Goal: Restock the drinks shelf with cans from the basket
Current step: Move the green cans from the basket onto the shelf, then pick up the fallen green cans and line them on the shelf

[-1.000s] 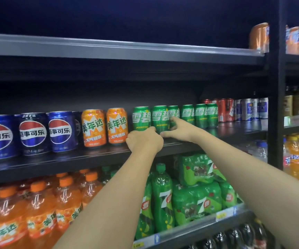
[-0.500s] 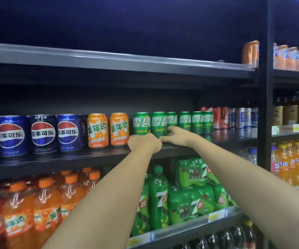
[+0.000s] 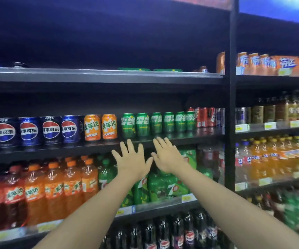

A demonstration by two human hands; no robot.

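Observation:
A row of green cans (image 3: 156, 122) stands on the dark can shelf (image 3: 98, 146), with two orange cans (image 3: 100, 127) and several blue cans (image 3: 29, 131) to their left. My left hand (image 3: 131, 159) and my right hand (image 3: 166, 157) are side by side just below the shelf's front edge, under the green cans. Both have fingers spread and straight and hold nothing. No basket is in view.
Red and silver cans (image 3: 208, 116) stand right of the green ones. A black upright post (image 3: 232, 97) divides the shelving. Orange and green bottles (image 3: 59, 184) fill the shelf below, dark bottles (image 3: 163, 234) the lowest. The upper shelf (image 3: 102, 75) holds few items.
Both hands have let go of the green cans and drawn back from the shelf, opening with fingers spread. The camera has tilted up and pulled back.

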